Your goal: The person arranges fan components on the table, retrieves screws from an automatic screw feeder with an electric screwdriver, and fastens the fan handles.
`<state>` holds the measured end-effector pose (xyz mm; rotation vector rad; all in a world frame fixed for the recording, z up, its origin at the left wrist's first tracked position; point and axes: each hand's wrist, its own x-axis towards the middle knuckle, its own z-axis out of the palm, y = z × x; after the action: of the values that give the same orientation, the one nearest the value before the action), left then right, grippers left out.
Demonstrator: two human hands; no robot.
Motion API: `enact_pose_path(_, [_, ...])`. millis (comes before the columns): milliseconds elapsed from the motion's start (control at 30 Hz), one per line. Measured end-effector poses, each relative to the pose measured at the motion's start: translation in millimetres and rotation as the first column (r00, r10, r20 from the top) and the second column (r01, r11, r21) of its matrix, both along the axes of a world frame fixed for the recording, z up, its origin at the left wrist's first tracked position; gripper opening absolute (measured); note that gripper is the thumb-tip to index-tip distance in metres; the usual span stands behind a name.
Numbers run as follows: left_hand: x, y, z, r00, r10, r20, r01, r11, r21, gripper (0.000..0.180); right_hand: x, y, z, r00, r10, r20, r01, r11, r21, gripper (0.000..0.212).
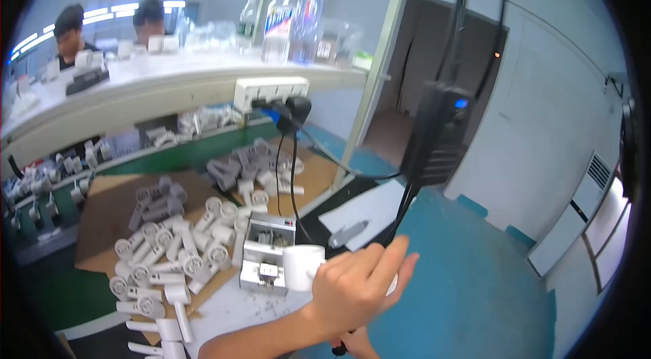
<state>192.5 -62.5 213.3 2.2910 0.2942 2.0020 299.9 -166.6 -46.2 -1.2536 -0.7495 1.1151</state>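
count of items: one white piece [302, 268] is in hand, a short cylinder with a handle. loose white pieces [193, 264] of like form lie heaped to the left; they overlap, so an exact count cannot be given, though well over twenty are visible. greyer pieces [244, 163] lie beyond in two groups, also overlapping and uncounted. one metal fixture [264, 276] stands on the bench [230, 315]. one cardboard sheet [102, 223] lies under much of the heap. one grey tool [349, 233] rests on one white sheet [383, 208]. one power strip [271, 87] is fixed to the shelf edge. three bottles [276, 36] stand on the shelf. two people [66, 33] are visible beyond it.

pose of hands: the left forearm enters from the lower edge and slants up to the right. the left hand [352, 286] is wrapped around the handle of the white piece, fingers aimed up and right. the cylinder faces left, just beside the fixture; contact between them cannot be confirmed. the right hand [363, 345] is below the left, largely hidden and cut by the lower edge. a dark object [339, 350] shows at its fingers; whether these grip it cannot be told.
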Motion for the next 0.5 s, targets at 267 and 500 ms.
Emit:
enact_pose_path(267, [20, -4, -29, 0.854, 0.23, -0.467, -0.349, 0.919, -0.185, 0.032, -8, 12, 14, 0.866, -0.433, 0.251, 0.353, 0.884, 0.308, 0.047])
enact_pose_path(500, [4, 10, 0, 0.967, 0.251, -0.04, -0.253, 0.939, -0.232, 0.029, 4, 6, -15, 0.775, -0.526, 0.35, 0.445, 0.848, 0.29, 0.05])
